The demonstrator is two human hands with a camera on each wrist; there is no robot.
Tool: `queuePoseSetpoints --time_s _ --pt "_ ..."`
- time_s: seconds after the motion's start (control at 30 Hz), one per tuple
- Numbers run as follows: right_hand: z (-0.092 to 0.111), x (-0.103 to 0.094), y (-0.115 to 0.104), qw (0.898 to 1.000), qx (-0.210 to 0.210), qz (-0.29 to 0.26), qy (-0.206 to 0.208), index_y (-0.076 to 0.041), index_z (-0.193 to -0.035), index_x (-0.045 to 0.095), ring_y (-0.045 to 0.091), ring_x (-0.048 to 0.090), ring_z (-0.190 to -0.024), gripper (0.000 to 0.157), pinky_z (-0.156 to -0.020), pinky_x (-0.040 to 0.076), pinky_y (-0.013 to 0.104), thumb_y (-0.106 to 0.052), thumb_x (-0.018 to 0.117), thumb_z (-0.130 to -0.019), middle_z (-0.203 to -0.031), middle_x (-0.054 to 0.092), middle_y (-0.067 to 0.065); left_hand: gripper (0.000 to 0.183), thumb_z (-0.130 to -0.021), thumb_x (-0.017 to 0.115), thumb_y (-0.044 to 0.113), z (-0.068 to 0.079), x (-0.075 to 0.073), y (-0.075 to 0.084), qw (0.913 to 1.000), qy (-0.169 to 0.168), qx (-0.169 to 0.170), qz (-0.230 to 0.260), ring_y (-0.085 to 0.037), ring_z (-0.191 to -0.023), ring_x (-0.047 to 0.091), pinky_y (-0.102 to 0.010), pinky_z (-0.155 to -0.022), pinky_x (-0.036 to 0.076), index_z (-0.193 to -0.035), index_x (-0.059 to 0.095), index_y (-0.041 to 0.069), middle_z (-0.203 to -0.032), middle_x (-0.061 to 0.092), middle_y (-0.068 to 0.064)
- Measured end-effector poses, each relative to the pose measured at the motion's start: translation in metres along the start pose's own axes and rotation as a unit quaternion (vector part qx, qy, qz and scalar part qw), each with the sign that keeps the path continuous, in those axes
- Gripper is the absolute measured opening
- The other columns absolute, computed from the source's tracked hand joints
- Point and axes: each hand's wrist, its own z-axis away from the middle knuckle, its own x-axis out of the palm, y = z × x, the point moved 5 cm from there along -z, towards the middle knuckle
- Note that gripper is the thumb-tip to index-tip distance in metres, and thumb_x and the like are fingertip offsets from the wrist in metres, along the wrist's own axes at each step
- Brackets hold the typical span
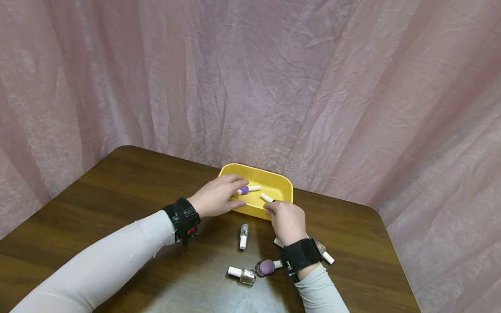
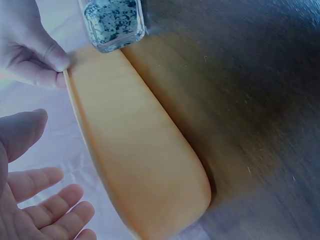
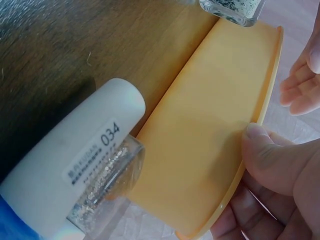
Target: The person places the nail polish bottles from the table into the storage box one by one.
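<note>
A yellow tray (image 1: 248, 211) stands toward the back of the table with nail polish bottles inside, among them a purple one (image 1: 244, 190). My right hand (image 1: 289, 220) grips its near rim at the right, thumb on the outer wall in the right wrist view. Just beyond those fingers a white cap (image 1: 266, 197) shows; the rest of that bottle is mostly hidden. Over the tray's left end hovers my left hand (image 1: 218, 195), fingers spread and loosely bent, holding nothing. In the left wrist view its fingers (image 2: 55, 205) are apart from the tray's wall.
A glitter nail polish bottle (image 1: 244, 235) lies just in front of the tray. Nearer me are a silver-glitter bottle (image 1: 247, 276) and a purple bottle (image 1: 266, 267). More bottles lie partly hidden around the right wrist, one with a white cap (image 1: 328, 258). A pink curtain (image 1: 253, 83) hangs behind.
</note>
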Motion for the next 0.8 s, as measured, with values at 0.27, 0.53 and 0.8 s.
queuePoseSetpoints --time_s 0.27,0.53,0.8 --pt "0.000 0.000 0.000 1.000 -0.003 0.001 0.005 -0.020 -0.103 0.088 0.028 0.078 -0.082 0.012 -0.066 0.059 0.046 -0.016 0.090 -0.092 -0.097 0.083 0.001 0.062 -0.101 0.085 0.034 0.007 -0.004 0.010 0.9991 0.026 0.034 -0.002 -0.033 -0.136 0.062 -0.048 -0.114 0.051 -0.151 0.064 0.004 -0.148 0.064 -0.017" --pt "0.000 0.000 0.001 1.000 -0.005 -0.001 0.005 -0.020 -0.102 0.088 0.029 0.077 -0.082 0.012 -0.066 0.059 0.047 -0.015 0.090 -0.091 -0.096 0.083 0.001 0.062 -0.101 0.084 0.034 0.015 -0.002 0.016 0.9992 0.020 0.035 -0.003 -0.034 -0.141 0.059 -0.051 -0.122 0.042 -0.153 0.063 0.006 -0.149 0.064 -0.016" --pt "0.000 0.001 0.001 1.000 -0.002 0.000 0.002 -0.020 -0.102 0.088 0.028 0.078 -0.082 0.012 -0.066 0.059 0.046 -0.015 0.090 -0.092 -0.097 0.083 0.001 0.068 -0.100 0.086 0.036 0.023 -0.004 0.024 0.9986 0.018 0.048 -0.007 -0.035 -0.143 0.058 -0.052 -0.118 0.047 -0.156 0.061 0.007 -0.152 0.062 -0.017"
